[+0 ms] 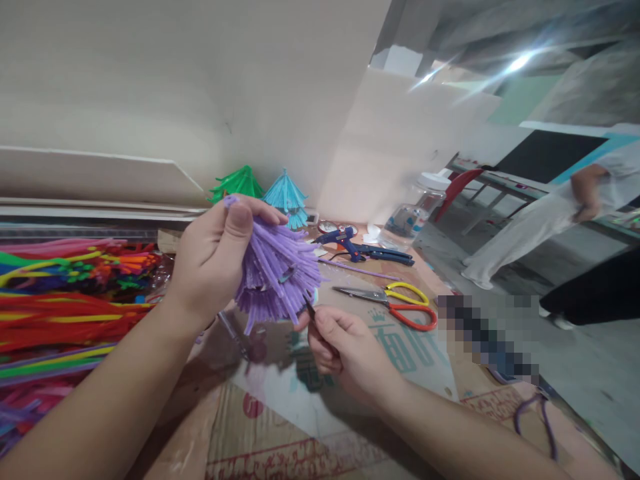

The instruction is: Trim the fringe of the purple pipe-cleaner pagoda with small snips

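The tilted purple pipe-cleaner cone (273, 260) is fuzzy, layered and fringed.

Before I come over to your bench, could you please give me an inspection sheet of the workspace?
Surface: brown cardboard with red print.
Work pieces: fuzzy purple cone, held up; green cone and light-blue cone near the wall.
Clutter: coloured stems heaped at left; scissors with yellow and orange handles; blue glue gun.
Hands: left hand grips the purple cone near its top; right hand pinches a small dark tool by its lower edge, contact unclear.
Cables: possibly a dark cord by the glue gun, too small to confirm.
Surroundings: lidded clear jar; person in pale trousers at right.
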Action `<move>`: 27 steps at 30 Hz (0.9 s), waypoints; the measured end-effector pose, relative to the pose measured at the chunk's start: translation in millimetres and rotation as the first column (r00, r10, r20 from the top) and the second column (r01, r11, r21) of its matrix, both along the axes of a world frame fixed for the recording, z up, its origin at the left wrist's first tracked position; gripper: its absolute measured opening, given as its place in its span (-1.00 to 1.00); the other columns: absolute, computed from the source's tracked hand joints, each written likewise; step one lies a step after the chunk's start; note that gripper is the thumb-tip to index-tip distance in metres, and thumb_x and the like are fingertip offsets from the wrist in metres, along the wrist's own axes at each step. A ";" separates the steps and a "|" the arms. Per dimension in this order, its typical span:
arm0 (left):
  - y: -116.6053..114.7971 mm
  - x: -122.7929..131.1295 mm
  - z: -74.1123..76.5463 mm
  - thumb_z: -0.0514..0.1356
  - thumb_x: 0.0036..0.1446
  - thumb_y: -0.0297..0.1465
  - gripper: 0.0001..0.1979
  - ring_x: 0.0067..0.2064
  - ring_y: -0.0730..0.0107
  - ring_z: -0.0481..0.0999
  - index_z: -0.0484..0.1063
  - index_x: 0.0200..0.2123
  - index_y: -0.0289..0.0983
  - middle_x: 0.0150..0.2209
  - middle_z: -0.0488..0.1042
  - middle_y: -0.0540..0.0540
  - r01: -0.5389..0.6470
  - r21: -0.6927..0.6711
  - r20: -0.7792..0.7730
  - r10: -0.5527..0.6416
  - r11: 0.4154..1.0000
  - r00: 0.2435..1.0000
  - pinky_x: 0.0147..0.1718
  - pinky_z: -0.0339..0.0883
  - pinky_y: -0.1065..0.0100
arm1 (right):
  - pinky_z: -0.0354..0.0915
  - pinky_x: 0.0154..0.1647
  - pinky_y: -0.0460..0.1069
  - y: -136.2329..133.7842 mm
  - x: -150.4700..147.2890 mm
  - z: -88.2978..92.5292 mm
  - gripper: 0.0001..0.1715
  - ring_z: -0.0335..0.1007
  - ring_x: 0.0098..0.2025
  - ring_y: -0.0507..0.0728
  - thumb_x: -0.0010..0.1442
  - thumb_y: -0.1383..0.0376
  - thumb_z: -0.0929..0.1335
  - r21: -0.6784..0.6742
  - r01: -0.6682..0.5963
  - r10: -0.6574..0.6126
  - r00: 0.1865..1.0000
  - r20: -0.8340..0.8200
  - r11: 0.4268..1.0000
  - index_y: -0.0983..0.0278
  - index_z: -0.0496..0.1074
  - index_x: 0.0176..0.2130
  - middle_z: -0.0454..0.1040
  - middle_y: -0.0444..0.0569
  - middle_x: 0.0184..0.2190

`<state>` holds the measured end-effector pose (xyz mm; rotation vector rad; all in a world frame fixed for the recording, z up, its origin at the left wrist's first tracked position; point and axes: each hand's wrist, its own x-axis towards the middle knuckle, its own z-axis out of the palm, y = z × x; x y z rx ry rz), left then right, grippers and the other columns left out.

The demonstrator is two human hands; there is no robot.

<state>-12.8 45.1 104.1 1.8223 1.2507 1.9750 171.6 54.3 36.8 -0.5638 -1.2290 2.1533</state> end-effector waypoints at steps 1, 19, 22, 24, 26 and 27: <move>0.0 -0.1 -0.1 0.07 0.27 0.00 -0.57 -0.15 0.21 0.58 0.51 -0.33 -0.20 -0.26 0.59 -0.12 -0.004 -0.001 -0.001 0.004 1.000 1.000 -0.09 0.40 0.17 | -0.26 -0.69 -0.14 0.0 0.0 -0.1 -0.46 -0.27 -0.71 -0.13 0.01 -0.11 0.49 -0.003 0.000 0.000 1.000 -0.005 1.000 0.32 0.45 -0.38 0.10 -0.34 -0.74; 2.5 -3.2 -1.8 0.04 0.28 0.01 -0.53 -0.14 0.22 0.59 0.52 -0.31 -0.24 -0.27 0.60 -0.10 -0.032 0.030 -0.019 0.032 0.999 0.999 -0.09 0.43 0.15 | -0.23 -0.69 -0.15 1.4 -0.1 -6.0 -0.48 -0.23 -0.70 -0.13 0.04 -0.09 0.48 0.013 -0.017 0.017 1.000 -0.011 1.000 0.31 0.42 -0.43 0.08 -0.34 -0.73; 3.2 -3.7 -1.5 0.05 0.27 0.03 -0.52 -0.14 0.22 0.60 0.52 -0.32 -0.23 -0.27 0.60 -0.11 -0.036 0.026 -0.010 0.036 0.999 0.999 -0.10 0.43 0.15 | -0.24 -0.69 -0.15 1.8 0.0 -5.0 -0.49 -0.24 -0.71 -0.14 0.04 -0.09 0.48 0.004 -0.016 0.016 1.000 -0.018 1.000 0.31 0.42 -0.43 0.09 -0.34 -0.72; 3.1 -3.9 -0.9 0.06 0.26 0.03 -0.53 -0.15 0.22 0.60 0.52 -0.32 -0.22 -0.27 0.60 -0.10 -0.031 0.018 0.008 0.031 0.999 0.999 -0.11 0.44 0.15 | -0.24 -0.69 -0.15 1.6 0.1 -3.6 -0.49 -0.25 -0.71 -0.14 0.03 -0.08 0.49 -0.008 -0.024 0.024 0.999 -0.034 1.000 0.30 0.42 -0.43 0.10 -0.33 -0.72; 2.5 -4.1 -0.2 0.07 0.25 0.04 -0.54 -0.16 0.21 0.61 0.52 -0.32 -0.22 -0.27 0.60 -0.10 -0.024 0.013 0.027 0.024 1.000 0.999 -0.11 0.44 0.15 | -0.25 -0.69 -0.15 1.1 0.3 -2.5 -0.49 -0.25 -0.71 -0.14 0.03 -0.08 0.49 -0.017 -0.033 0.033 0.999 -0.041 0.999 0.31 0.42 -0.42 0.11 -0.33 -0.72; 2.2 -4.1 0.1 0.08 0.24 0.04 -0.54 -0.16 0.20 0.61 0.52 -0.32 -0.22 -0.27 0.61 -0.10 -0.023 0.013 0.033 0.023 1.000 0.999 -0.11 0.45 0.14 | -0.25 -0.69 -0.15 0.9 0.3 -2.3 -0.49 -0.25 -0.71 -0.14 0.02 -0.08 0.49 -0.017 -0.035 0.034 0.999 -0.041 0.999 0.31 0.43 -0.42 0.12 -0.33 -0.72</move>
